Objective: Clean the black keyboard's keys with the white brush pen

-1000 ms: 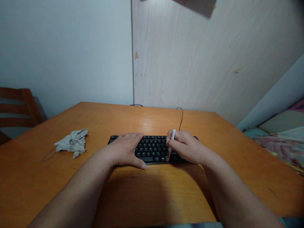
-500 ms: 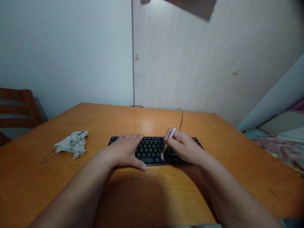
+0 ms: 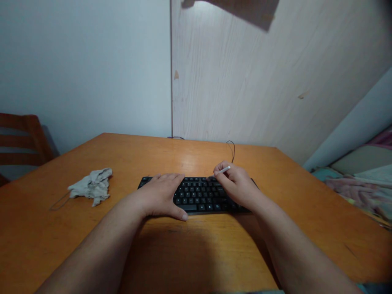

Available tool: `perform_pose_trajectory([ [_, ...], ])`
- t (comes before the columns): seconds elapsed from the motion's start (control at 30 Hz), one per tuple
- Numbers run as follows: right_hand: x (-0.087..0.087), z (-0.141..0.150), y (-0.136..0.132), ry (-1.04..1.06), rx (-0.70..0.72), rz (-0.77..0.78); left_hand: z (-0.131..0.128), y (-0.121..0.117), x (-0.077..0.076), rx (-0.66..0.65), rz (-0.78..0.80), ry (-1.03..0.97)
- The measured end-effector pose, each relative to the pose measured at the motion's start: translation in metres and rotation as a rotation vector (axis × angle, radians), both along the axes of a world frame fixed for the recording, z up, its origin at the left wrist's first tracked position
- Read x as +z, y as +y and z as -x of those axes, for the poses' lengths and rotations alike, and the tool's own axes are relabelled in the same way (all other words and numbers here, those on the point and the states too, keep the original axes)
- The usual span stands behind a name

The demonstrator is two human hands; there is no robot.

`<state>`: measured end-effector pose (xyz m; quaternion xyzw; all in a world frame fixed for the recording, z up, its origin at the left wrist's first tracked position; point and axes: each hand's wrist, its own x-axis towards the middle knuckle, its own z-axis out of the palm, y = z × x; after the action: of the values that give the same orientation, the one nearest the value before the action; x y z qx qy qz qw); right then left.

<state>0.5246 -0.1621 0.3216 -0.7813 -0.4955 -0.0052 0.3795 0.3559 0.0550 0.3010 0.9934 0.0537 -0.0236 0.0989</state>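
A black keyboard (image 3: pixel 196 195) lies on the wooden table in front of me. My left hand (image 3: pixel 165 194) rests flat over its left part, fingers stretched toward the back edge and thumb out at the front edge. Over the right part, my right hand (image 3: pixel 234 181) is closed around a small brush with a thin white handle (image 3: pixel 225 169). The brush's dark-looking head (image 3: pixel 211 178) points left, close to the top row of keys; whether it touches them I cannot tell. Both hands cover some of the keys.
A crumpled grey-white cloth (image 3: pixel 92 187) lies on the table (image 3: pixel 183 159) to the left. Behind the keyboard runs a thin black cable (image 3: pixel 234 151). A wooden chair (image 3: pixel 23 139) stands at far left, and piled fabrics (image 3: pixel 352 185) are at far right.
The brush head has moved from the front row of keys to the back row. Its handle has tilted from steep to nearly level. My left hand has stayed on the keyboard.
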Motion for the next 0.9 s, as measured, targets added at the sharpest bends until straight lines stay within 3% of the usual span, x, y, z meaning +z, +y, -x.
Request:
perform_pose_trajectory([
  [0.33, 0.015, 0.000, -0.012, 0.011, 0.098, 0.139, 0.000, -0.004, 0.005, 0.013, -0.007, 0.024],
  [0.53, 0.016, -0.002, -0.014, 0.111, 0.173, 0.132, 0.000, -0.004, 0.007, 0.018, -0.010, 0.039],
  [0.73, 0.008, -0.011, -0.011, 0.087, -0.013, -0.029, 0.000, -0.004, 0.005, 0.021, -0.003, 0.026],
  [0.9, 0.003, -0.015, -0.007, 0.075, -0.008, -0.016, 0.000, -0.002, 0.004, 0.017, -0.005, 0.033],
])
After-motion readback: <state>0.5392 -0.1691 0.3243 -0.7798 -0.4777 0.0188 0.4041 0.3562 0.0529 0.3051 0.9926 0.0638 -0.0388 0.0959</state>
